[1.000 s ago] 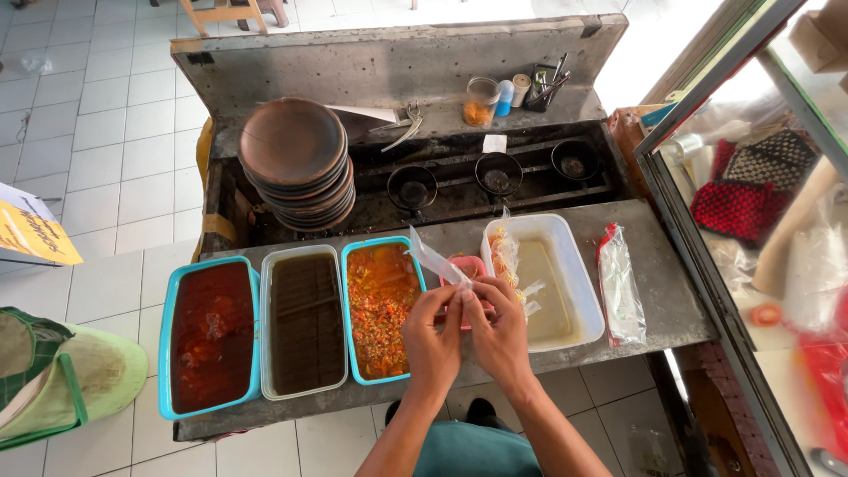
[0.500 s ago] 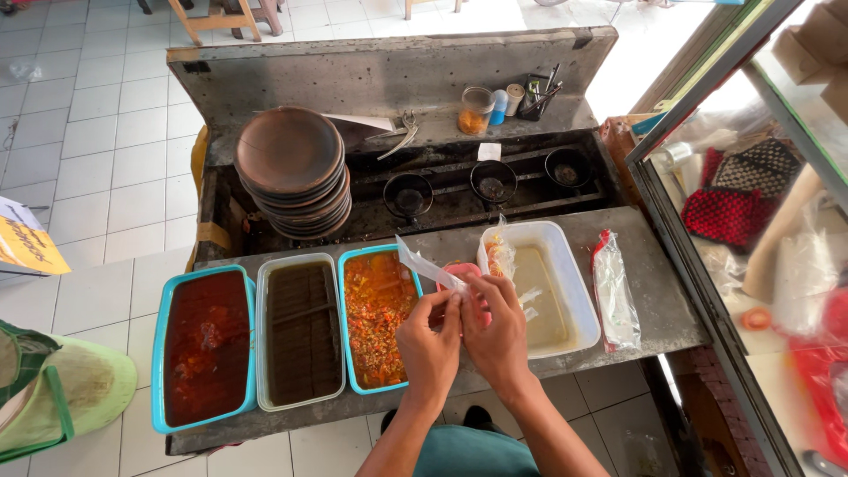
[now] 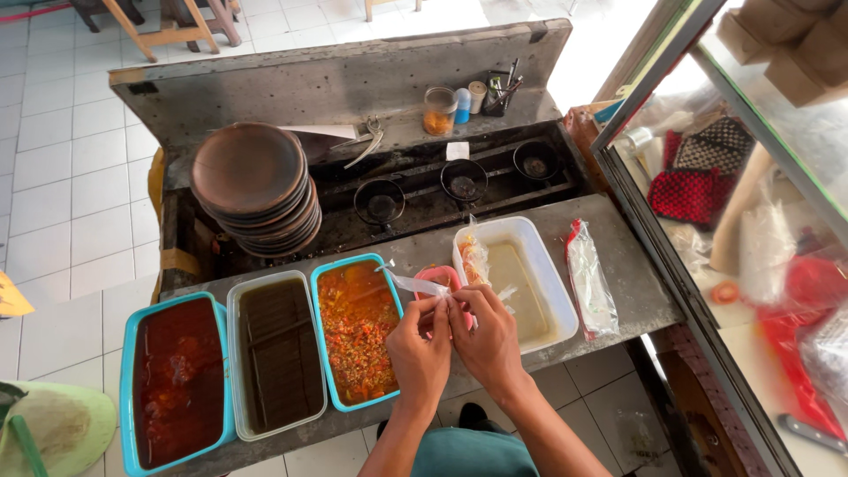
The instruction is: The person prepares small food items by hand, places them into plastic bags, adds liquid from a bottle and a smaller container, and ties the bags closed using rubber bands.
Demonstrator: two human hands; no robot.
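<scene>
Steel bench [image 3: 618, 274] by the stove: both hands, left hand [image 3: 420, 353] and right hand [image 3: 486, 340], have fingers pinched on a small clear plastic bag [image 3: 422, 284] above the chunky sambal tub [image 3: 356, 329]. Loose grip could drop it in.

Both forearms are showing bare, no sleeves reaching into view. Left hand [image 3: 420, 353] and right hand [image 3: 488, 340] are wearing nothing: no gloves, rings, watch or wristbands showing. Nails are looking short and unpainted, as far as can be told. Below the hands, between the forearms, a teal-green garment [image 3: 459, 452] is showing at the bottom edge of the frame, plain, no print or seams readable. Dark footwear is peeking out just above it; its kind can't be told.
</scene>
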